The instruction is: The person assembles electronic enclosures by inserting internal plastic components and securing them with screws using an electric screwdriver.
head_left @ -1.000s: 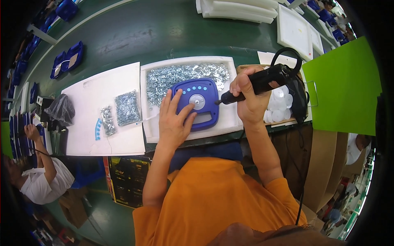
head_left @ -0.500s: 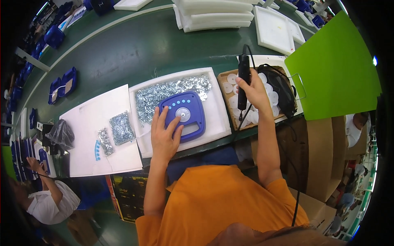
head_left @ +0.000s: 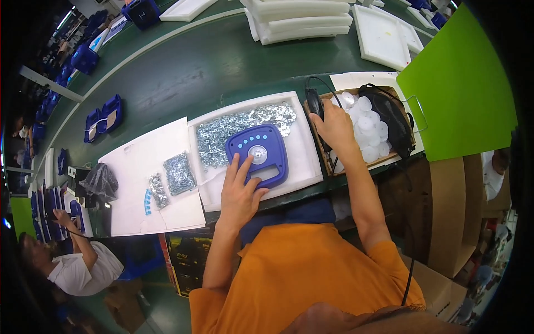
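Blue case (head_left: 273, 146) touches left hand (head_left: 240, 199) (right hand (head_left: 335, 129) apart).

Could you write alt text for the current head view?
A person's left hand touches a blue plastic case in a white tray of small metal parts; the right hand holds a black handheld tool at the left edge of a box of whitish discs.

"What lay in the tray (head_left: 306, 158)?"
"Small parts (head_left: 214, 142), with the case (head_left: 275, 149) partly over them."
"Left of it?"
"A board (head_left: 128, 183) bore two bags (head_left: 179, 172)."
"Right?"
"A box (head_left: 325, 162) held discs (head_left: 367, 125)."
"Behind?"
"Stacked slabs (head_left: 303, 26), across the tabletop (head_left: 167, 72)."
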`<state>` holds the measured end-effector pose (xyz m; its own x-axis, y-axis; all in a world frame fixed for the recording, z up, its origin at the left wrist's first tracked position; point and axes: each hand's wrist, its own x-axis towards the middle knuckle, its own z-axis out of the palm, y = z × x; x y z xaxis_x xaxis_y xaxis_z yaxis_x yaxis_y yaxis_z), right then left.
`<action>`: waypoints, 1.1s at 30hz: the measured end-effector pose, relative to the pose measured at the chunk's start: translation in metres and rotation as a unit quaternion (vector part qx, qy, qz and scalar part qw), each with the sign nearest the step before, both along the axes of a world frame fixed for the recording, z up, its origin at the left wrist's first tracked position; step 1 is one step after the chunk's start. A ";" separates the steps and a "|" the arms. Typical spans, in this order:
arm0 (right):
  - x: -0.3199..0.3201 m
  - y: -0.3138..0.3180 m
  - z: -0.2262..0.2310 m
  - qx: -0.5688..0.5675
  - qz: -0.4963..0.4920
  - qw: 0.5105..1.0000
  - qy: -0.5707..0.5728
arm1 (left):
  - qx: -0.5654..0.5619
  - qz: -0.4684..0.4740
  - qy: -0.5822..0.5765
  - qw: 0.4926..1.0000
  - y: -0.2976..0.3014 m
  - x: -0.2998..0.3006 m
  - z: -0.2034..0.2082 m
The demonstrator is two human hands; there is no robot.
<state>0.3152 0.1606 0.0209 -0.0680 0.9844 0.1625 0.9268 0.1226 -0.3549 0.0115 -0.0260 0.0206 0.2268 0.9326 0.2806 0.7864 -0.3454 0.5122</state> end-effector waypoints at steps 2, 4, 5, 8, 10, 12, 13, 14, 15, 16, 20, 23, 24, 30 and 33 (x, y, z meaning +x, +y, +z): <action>-0.018 -0.018 0.014 0.070 0.013 0.997 0.005 | -0.005 0.001 0.018 1.000 -0.001 -0.004 0.002; -0.026 -0.038 0.025 0.139 0.016 0.990 0.007 | -0.016 0.011 -0.039 0.999 0.000 -0.005 0.012; -0.028 -0.045 0.027 0.174 0.037 0.983 0.044 | -0.017 0.012 -0.037 0.999 0.001 -0.006 0.018; -0.033 -0.064 0.021 0.195 0.066 0.973 0.106 | -0.044 0.039 -0.137 0.989 0.009 -0.009 0.037; -0.039 -0.072 0.018 0.184 0.089 0.967 0.149 | -0.052 0.047 -0.158 0.985 0.013 -0.013 0.040; -0.043 -0.080 0.013 0.177 0.097 0.967 0.158 | -0.052 0.052 -0.180 0.981 0.013 -0.015 0.043; -0.045 -0.084 0.012 0.170 0.105 0.966 0.165 | -0.051 0.052 -0.177 0.982 0.012 -0.015 0.044; -0.046 -0.089 0.011 0.171 0.105 0.965 0.167 | -0.041 0.053 -0.173 0.983 0.010 -0.015 0.044; -0.047 -0.092 0.010 0.168 0.111 0.964 0.172 | -0.031 0.052 -0.171 0.983 0.009 -0.014 0.043; -0.047 -0.096 0.008 0.165 0.116 0.963 0.176 | -0.031 0.051 -0.170 0.984 0.008 -0.013 0.042; -0.051 -0.106 0.002 0.167 0.135 0.960 0.180 | 0.065 0.016 0.004 0.998 -0.001 -0.010 0.030; -0.053 -0.109 0.000 0.151 0.148 0.961 0.175 | 0.086 0.008 0.050 0.995 -0.001 -0.008 0.024; -0.053 -0.109 0.000 0.149 0.151 0.962 0.173 | 0.083 0.008 0.064 0.994 0.000 -0.008 0.024; -0.058 -0.109 0.001 0.146 0.166 0.957 0.188 | 0.079 -0.001 0.071 0.994 0.005 -0.016 0.022; -0.062 -0.112 0.001 0.142 0.172 0.954 0.201 | 0.061 0.012 -0.035 0.997 0.012 -0.023 0.028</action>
<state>0.2530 0.0489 0.0215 -0.2544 0.8271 0.5012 0.6099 0.5394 -0.5806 -0.0119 -0.0143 0.0490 0.1810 0.8956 0.4063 0.7582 -0.3903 0.5224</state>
